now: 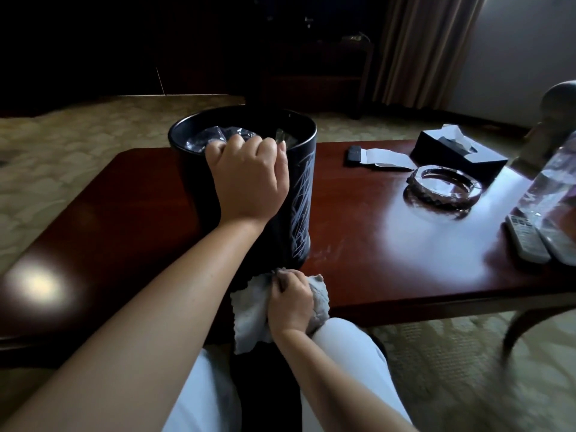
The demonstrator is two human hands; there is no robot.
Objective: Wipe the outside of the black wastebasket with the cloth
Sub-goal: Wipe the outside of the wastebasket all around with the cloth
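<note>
The black wastebasket (pixel 299 194) stands upright on the dark red table (pixel 389 232), with pale line markings on its right side and a clear plastic liner inside. My left hand (pixel 249 179) grips its near rim, fingers curled over the edge. Down at the basket's foot, at the table's front edge, my right hand (pixel 290 302) holds the crumpled grey cloth (pixel 251 313) against the lower wall. Part of the cloth hangs below the table edge.
On the right of the table lie a glass ashtray (pixel 444 185), a black tissue box (pixel 458 152), a small dark object with white paper (pixel 377 157), a remote control (pixel 525 241) and a clear bottle (pixel 551 185). A chair stands at the far right. My knees are below.
</note>
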